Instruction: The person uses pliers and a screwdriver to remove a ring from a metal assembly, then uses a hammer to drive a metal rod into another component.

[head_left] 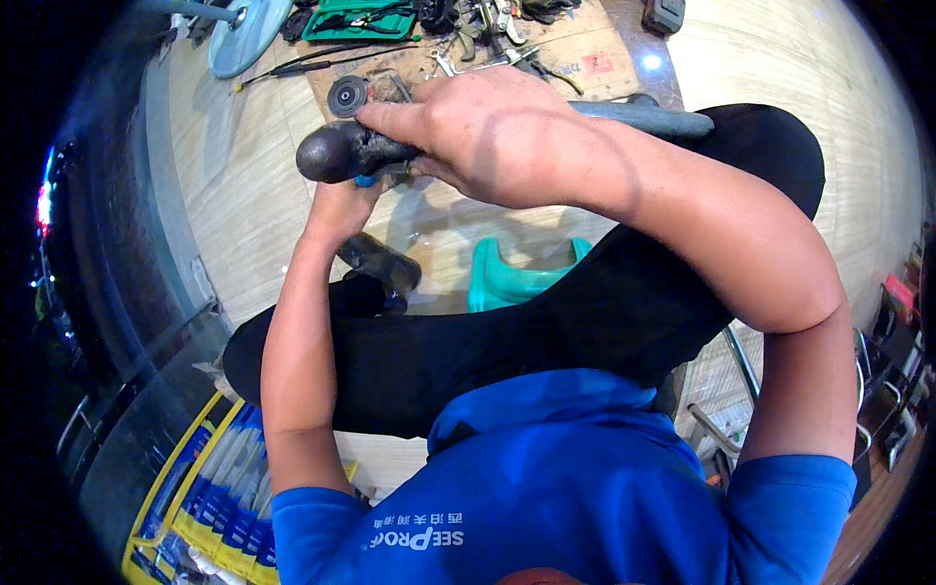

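My right hand (492,136) reaches across in front of me, its index finger stretched left over a dark, lumpy part with a rounded knob end (327,154). The other fingers curl around that part and are mostly hidden. Just beyond the knob is a small grey disc with a centre hole (346,96), close to the index fingertip. My left hand (343,207) is below the knob, with a bit of blue beside it; its fingers are hidden behind the part. A grey tube (643,118) runs right from behind my right wrist, over my knee.
A brown board (585,49) on the floor carries pliers, wrenches and a green tool tray (361,21). A green plastic stool (522,278) stands between my legs. A round pale-blue base (249,39) is far left; a yellow-framed rack (210,487) stands near left.
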A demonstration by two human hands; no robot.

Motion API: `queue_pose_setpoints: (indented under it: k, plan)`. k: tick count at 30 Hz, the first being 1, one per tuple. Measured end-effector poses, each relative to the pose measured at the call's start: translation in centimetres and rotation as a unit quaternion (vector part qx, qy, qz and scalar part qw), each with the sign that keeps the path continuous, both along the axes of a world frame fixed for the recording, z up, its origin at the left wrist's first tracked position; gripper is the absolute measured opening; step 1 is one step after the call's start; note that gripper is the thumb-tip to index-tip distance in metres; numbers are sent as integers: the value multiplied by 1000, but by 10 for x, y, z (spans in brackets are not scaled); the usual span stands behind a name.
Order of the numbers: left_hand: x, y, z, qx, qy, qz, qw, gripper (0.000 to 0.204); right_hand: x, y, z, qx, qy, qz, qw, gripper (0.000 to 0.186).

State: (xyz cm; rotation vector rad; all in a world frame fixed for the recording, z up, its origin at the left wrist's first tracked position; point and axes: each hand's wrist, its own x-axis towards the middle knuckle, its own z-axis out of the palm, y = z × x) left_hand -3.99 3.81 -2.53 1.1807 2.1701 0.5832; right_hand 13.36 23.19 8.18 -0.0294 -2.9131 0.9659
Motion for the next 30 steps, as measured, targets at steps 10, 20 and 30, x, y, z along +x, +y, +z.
queue_pose_setpoints:
  k: [10,20,30]
  plan:
    - [-3,-19,-2,28,19,-47,998,33,-11,3,1,7,9,-5,1000,27]
    - [-1,-22,-3,-62,44,-56,995,23,-12,-2,-7,28,62,12,998,31]
    - [-4,-13,-1,64,-124,-68,988,26,3,-20,-17,40,78,119,989,43]
